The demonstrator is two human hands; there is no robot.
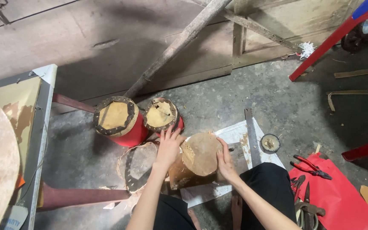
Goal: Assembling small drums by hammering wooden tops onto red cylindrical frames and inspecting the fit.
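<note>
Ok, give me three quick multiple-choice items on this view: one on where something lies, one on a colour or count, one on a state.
1. Where does the hand saw lie?
A. On the floor right of the unpainted drum
B. On top of a red drum
C. On the table at the left

2. How many red-sided drums stand behind the hands?
A. One
B. Two
C. Four

3. How do the hands meet the unpainted drum?
A. Both lifted clear of it
B. Only the right hand touches it
C. Left hand and right hand flat against its opposite sides

Answers: 1 A, the blade lies on the pale sheet beside that drum. 2 B, two red bodies stand side by side. 3 C, the open palms press its rim from both sides.
</note>
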